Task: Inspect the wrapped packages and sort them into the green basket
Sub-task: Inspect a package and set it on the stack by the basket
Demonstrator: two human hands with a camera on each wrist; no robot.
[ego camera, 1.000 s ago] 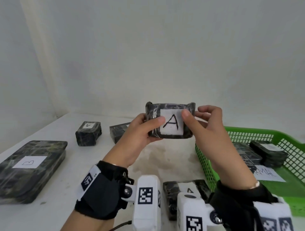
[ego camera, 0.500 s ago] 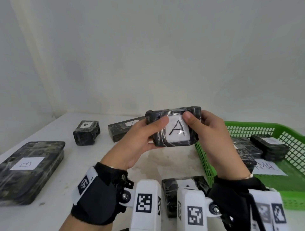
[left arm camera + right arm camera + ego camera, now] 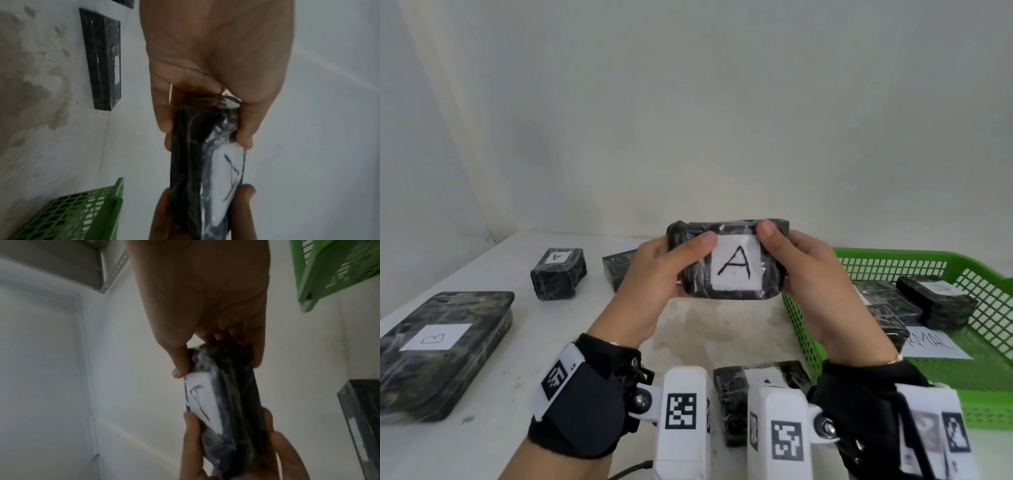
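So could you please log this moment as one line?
phase: inspect | left hand + right hand: holding package A | green basket: not yet reached

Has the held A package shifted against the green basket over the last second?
Yes. The A package, held by the left hand and right hand, moved right toward the green basket; its right end now overlaps the basket's near-left corner.

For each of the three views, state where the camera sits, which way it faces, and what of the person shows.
Head: worn on the head, looks forward and down at the left hand and right hand gripping the package labelled A; both forearms show.
Left wrist: looks along the left hand at the package.
Right wrist: looks along the right hand at the package.
Shared: all three show the package and the green basket.
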